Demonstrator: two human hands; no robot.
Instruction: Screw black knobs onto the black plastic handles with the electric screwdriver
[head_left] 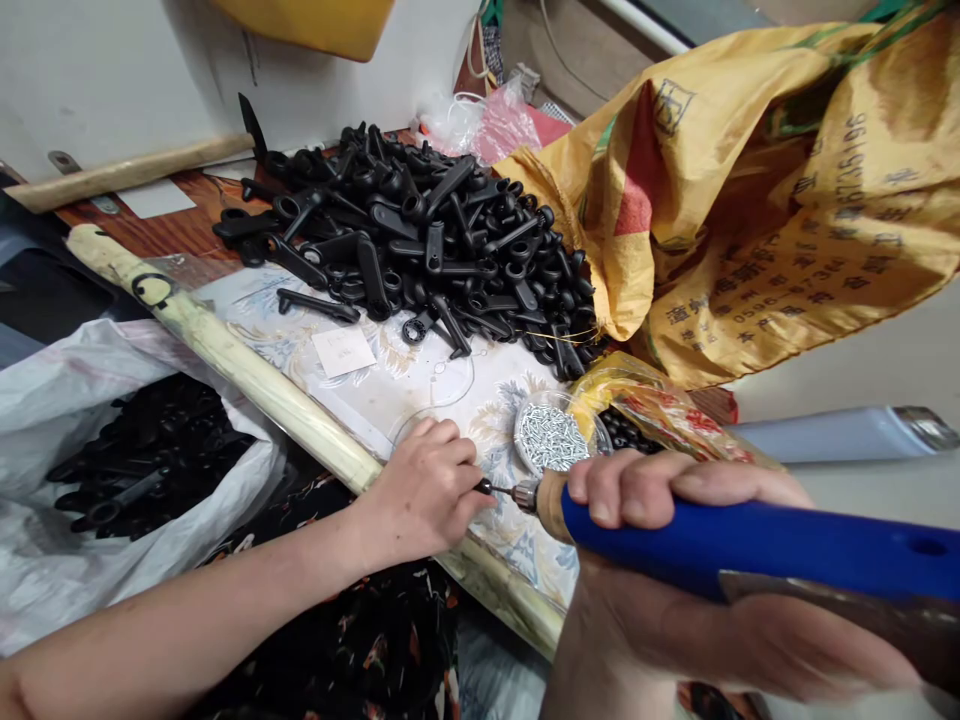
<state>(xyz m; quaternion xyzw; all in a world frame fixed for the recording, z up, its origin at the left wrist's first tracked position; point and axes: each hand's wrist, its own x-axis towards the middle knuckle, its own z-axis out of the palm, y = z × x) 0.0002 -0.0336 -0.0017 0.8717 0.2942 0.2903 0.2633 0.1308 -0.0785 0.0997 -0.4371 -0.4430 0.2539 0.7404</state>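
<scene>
My left hand (424,495) pinches a small black plastic part (484,486) against the steel bit of a blue-handled power driver (750,540). My right hand (660,590) grips that driver's thick body, with the fingers wrapped over the top. Just beyond both hands, a round clear dish of silver screws (551,437) rests on a floral-patterned sheet (427,385). Farther back lies a large heap of black plastic lever handles (420,240). The held part is mostly hidden by my fingers.
A white plastic bag (75,400) of black levers lies at the left. A long plastic-wrapped wooden pole (255,370) runs along the sheet's near edge. A yellow woven sack (750,200) bulges at the right, and a printed bag (652,405) lies beside the dish.
</scene>
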